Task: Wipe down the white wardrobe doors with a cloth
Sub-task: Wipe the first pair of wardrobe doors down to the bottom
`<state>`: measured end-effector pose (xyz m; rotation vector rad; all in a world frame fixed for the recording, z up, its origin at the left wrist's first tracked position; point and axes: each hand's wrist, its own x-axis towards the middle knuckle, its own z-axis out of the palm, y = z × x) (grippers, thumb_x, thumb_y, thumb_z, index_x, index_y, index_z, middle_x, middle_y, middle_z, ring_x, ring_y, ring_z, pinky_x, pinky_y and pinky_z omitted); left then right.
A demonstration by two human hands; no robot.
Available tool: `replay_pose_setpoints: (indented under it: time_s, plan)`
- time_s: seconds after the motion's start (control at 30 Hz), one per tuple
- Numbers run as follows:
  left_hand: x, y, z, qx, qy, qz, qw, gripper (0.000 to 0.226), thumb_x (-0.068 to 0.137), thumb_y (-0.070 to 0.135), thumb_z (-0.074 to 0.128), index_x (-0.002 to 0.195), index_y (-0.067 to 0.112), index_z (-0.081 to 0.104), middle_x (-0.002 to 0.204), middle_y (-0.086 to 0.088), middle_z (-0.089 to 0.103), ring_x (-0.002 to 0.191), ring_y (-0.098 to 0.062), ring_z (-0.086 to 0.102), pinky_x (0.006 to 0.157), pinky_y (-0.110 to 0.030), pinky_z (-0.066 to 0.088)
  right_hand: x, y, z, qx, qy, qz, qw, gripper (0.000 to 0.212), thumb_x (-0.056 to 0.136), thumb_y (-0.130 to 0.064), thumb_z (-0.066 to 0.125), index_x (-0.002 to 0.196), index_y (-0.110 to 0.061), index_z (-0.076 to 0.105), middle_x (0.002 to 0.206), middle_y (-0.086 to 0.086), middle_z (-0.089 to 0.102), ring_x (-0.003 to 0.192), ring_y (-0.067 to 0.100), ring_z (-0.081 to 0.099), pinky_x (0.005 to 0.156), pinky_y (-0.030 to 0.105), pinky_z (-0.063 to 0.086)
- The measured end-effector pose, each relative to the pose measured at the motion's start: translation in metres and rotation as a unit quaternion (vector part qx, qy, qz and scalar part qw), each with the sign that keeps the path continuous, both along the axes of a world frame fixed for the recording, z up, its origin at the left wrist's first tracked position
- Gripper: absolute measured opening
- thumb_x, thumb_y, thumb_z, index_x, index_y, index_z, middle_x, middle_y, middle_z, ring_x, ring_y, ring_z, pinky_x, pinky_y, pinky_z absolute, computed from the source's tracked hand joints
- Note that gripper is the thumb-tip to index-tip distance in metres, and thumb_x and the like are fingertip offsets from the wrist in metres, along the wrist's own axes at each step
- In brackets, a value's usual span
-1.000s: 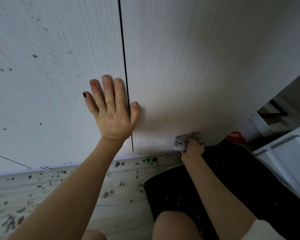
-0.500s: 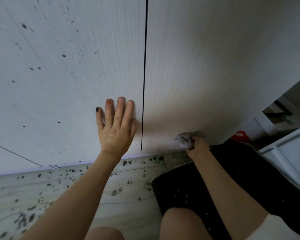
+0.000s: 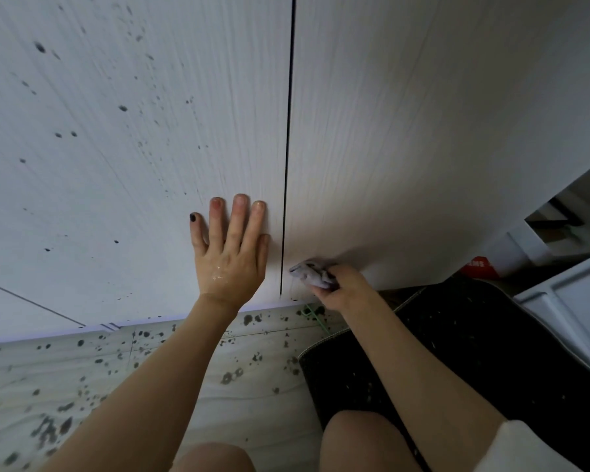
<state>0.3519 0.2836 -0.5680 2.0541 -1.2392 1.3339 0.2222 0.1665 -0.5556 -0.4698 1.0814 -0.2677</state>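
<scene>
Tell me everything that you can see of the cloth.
The cloth is small, pale grey and crumpled into a wad, seemingly soft fabric. The right hand grips it, so part of it is hidden by the fingers. It is pressed against the bottom of the right door, just right of the dark gap between the doors and just above the floor. Whether it is wet cannot be told.

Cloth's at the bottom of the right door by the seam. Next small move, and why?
Probably sweep the cloth rightward along the right door bottom edge: right hand grips it beside the seam, and dark specks show there. Left hand rests flat on the left door.
</scene>
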Motion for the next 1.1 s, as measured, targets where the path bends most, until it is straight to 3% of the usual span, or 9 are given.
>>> replay_pose_setpoints:
  time_s: [0.1, 0.17, 0.27, 0.37, 0.47, 0.53, 0.83, 0.97, 1.1]
  plan:
    - [-0.003, 0.000, 0.001, 0.004, 0.010, 0.008, 1.000, 0.066, 0.097, 0.031, 0.041, 0.150, 0.017, 0.005, 0.158, -0.002, -0.010, 0.144, -0.026, -0.010, 0.115, -0.049, -0.002, -0.007, -0.011, 0.024, 0.012, -0.063, -0.033, 0.997, 0.065, 0.094, 0.007, 0.024, 0.041, 0.002, 0.061, 0.048, 0.013, 0.059, 0.047, 0.021, 0.058, 0.053, 0.021, 0.050]
    - [-0.005, 0.002, 0.002, 0.009, 0.017, 0.008, 1.000, 0.067, 0.096, 0.030, 0.043, 0.150, 0.016, 0.006, 0.158, -0.001, -0.009, 0.144, -0.027, -0.008, 0.115, -0.049, 0.000, -0.013, -0.012, 0.042, -0.005, -0.068, -0.036, 0.997, 0.071, 0.092, 0.008, 0.024, 0.029, -0.001, 0.054, 0.033, 0.006, 0.048, 0.037, 0.015, 0.051, 0.057, 0.021, 0.045]
    - [-0.008, 0.006, 0.005, 0.019, 0.018, 0.006, 1.000, 0.068, 0.095, 0.029, 0.046, 0.150, 0.017, 0.007, 0.158, -0.001, -0.008, 0.145, -0.027, -0.006, 0.115, -0.049, 0.003, -0.018, -0.012, 0.071, -0.022, -0.068, -0.059, 0.996, 0.045, 0.090, 0.007, 0.036, 0.052, -0.002, 0.058, 0.036, 0.005, 0.051, 0.033, 0.011, 0.053, 0.046, 0.015, 0.047]
    - [-0.011, 0.008, 0.009, 0.027, 0.032, 0.006, 0.999, 0.070, 0.093, 0.026, 0.048, 0.150, 0.016, 0.008, 0.158, -0.001, -0.008, 0.144, -0.028, -0.006, 0.114, -0.050, 0.006, -0.020, -0.017, 0.091, -0.007, -0.112, -0.071, 0.991, 0.017, 0.089, 0.003, 0.044, 0.081, 0.000, 0.059, 0.069, 0.010, 0.066, 0.063, 0.016, 0.063, 0.046, 0.018, 0.051]
    - [-0.018, 0.009, 0.011, 0.035, 0.050, 0.013, 0.998, 0.074, 0.091, 0.025, 0.050, 0.150, 0.015, 0.008, 0.158, -0.002, -0.009, 0.144, -0.028, -0.006, 0.113, -0.052, 0.009, -0.022, -0.019, 0.091, 0.005, -0.140, -0.045, 0.989, 0.027, 0.091, 0.001, 0.042, 0.114, 0.006, 0.056, 0.132, 0.015, 0.055, 0.116, 0.022, 0.056, 0.048, 0.019, 0.053]
    - [-0.021, 0.010, 0.011, 0.039, 0.057, 0.016, 0.997, 0.076, 0.089, 0.024, 0.052, 0.150, 0.015, 0.007, 0.157, -0.002, -0.010, 0.144, -0.028, -0.007, 0.113, -0.053, 0.010, -0.021, -0.016, 0.084, 0.002, -0.143, -0.048, 0.989, 0.040, 0.093, 0.001, 0.039, 0.131, 0.007, 0.048, 0.139, 0.014, 0.048, 0.127, 0.021, 0.049, 0.045, 0.019, 0.053]
    - [-0.009, 0.003, 0.003, 0.018, 0.002, 0.036, 0.999, 0.079, 0.091, 0.046, 0.051, 0.150, 0.015, 0.009, 0.158, -0.004, -0.008, 0.144, -0.028, -0.005, 0.113, -0.052, 0.011, -0.011, -0.006, 0.036, 0.014, -0.069, -0.083, 0.994, 0.033, 0.092, 0.011, 0.037, 0.067, -0.004, 0.052, 0.042, 0.007, 0.057, 0.031, 0.012, 0.055, 0.036, 0.018, 0.048]
    - [-0.002, -0.005, -0.002, 0.001, -0.010, 0.031, 0.999, 0.083, 0.090, 0.052, 0.047, 0.150, 0.016, 0.002, 0.157, -0.003, -0.013, 0.144, -0.027, -0.012, 0.113, -0.051, 0.002, -0.004, -0.004, -0.006, 0.029, -0.059, -0.091, 0.994, 0.036, 0.096, 0.006, 0.031, 0.069, -0.008, 0.050, 0.048, 0.011, 0.059, 0.028, 0.015, 0.052, 0.032, 0.018, 0.043]
    - [0.008, -0.012, -0.008, -0.013, -0.033, 0.032, 0.999, 0.087, 0.086, 0.055, 0.046, 0.150, 0.017, 0.001, 0.157, -0.001, -0.015, 0.143, -0.026, -0.014, 0.114, -0.049, -0.006, 0.009, 0.002, -0.056, -0.021, 0.016, -0.031, 0.999, 0.023, 0.097, 0.003, 0.029, 0.086, -0.007, 0.047, 0.129, 0.029, 0.044, 0.062, 0.016, 0.059, 0.039, 0.015, 0.048]
